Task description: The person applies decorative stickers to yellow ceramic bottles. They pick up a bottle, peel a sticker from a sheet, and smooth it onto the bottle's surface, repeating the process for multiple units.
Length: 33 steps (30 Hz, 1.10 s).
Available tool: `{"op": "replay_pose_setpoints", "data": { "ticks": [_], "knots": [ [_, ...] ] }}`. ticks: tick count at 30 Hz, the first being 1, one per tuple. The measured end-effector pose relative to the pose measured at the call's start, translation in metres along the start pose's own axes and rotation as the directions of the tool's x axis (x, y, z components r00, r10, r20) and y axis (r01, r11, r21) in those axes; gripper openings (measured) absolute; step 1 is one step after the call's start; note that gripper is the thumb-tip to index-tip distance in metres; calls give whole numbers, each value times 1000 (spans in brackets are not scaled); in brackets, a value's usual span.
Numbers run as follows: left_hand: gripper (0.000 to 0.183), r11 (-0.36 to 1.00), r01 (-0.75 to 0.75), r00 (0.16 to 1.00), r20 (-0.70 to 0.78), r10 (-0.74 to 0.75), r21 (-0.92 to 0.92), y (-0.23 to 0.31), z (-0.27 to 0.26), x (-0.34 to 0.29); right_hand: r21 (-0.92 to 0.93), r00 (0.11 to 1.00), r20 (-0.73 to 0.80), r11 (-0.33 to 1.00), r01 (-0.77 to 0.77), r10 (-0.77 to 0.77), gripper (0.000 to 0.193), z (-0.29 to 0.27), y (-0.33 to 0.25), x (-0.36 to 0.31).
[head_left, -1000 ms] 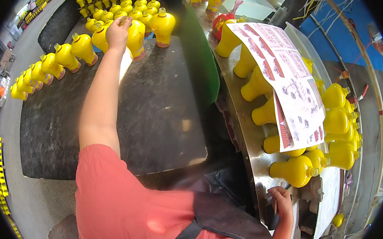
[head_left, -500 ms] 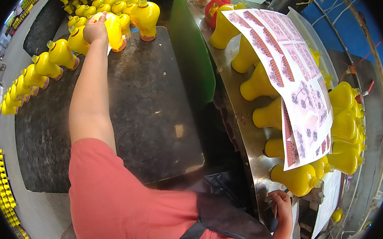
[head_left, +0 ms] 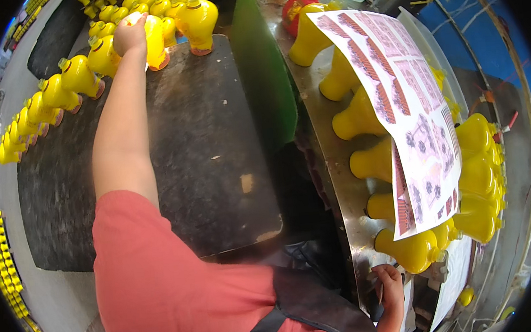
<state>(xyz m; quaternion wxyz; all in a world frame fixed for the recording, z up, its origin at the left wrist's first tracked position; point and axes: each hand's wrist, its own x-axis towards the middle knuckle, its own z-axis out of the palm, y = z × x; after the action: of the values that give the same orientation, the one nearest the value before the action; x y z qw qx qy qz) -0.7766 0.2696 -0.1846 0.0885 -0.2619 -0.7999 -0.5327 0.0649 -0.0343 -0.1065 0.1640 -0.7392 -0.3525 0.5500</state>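
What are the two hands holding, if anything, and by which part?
The left hand appears to grip a yellow bottle near its neck. Whether the right hand holds anything cannot be told.

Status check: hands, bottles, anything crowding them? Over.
Left hand at a yellow bottle on the dark tabletop. Right hand by the metal bench, grip unclear. More bottles crowd the left hand. Printed sheet over bench bottles.
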Motion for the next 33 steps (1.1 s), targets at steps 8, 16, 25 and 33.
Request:
{"op": "replay_pose_setpoints", "data": {
  "ticks": [8, 16, 25, 33],
  "knots": [
    [46, 962, -98, 987, 101, 127, -254, 16, -31, 0, -266, 994, -43, 960, 83, -98, 29, 2, -1, -3],
    [27, 784, -32, 957, 208, 203, -620, 144, -102, -187, -65, 929, -80, 932, 357, -361, 29, -19, 9, -35],
    [13, 465, -171, 516, 324, 793, -868, 237, -168, -416, -564, 473, -511, 695, 446, -718, 39, -44, -73, -47],
    [91, 366, -117, -78, 376, 923, -923, 303, -175, -577, -803, 352, -301, 434, 407, -886, 29, -34, -76, -54]
  ]
}}
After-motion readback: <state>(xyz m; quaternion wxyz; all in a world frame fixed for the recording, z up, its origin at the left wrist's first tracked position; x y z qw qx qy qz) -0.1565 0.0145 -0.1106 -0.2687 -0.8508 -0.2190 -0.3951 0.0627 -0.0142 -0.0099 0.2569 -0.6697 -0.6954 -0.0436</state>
